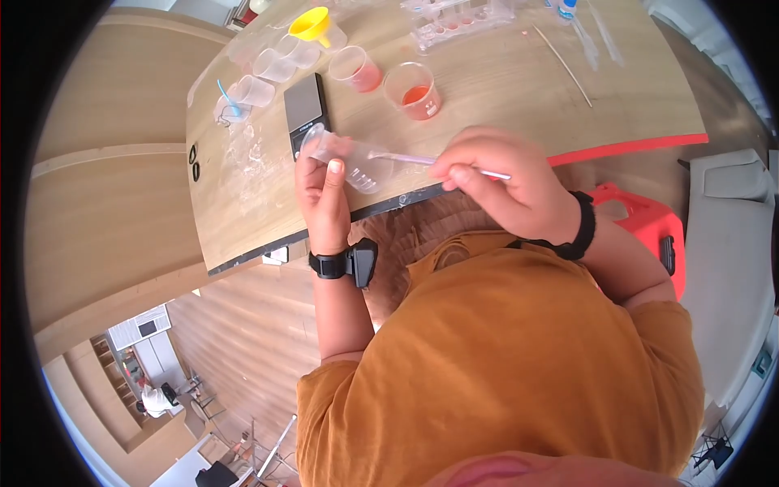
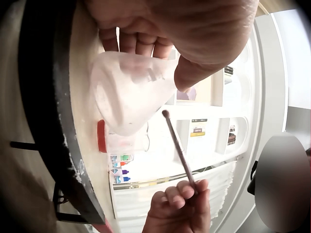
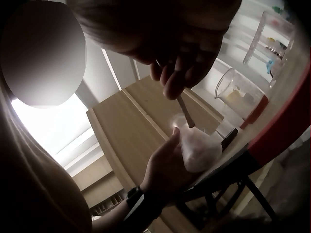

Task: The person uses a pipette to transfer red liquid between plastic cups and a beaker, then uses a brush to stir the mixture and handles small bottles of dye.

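My left hand grips a clear plastic cup, tilted on its side over the table's near edge, thumb on its outer wall. The same cup looks cloudy in the left wrist view, with the fingers behind it. Pinched between thumb and fingers of my right hand is a thin rod, its tip pointing at the cup. In the right wrist view the rod's flattened end is close to the cup's mouth; whether it touches cannot be told.
Beyond the hands stand a beaker of red-orange liquid, another cup with red liquid, a black scale, a yellow funnel and a tube rack. Several clear cups and a wooden stick lie farther out.
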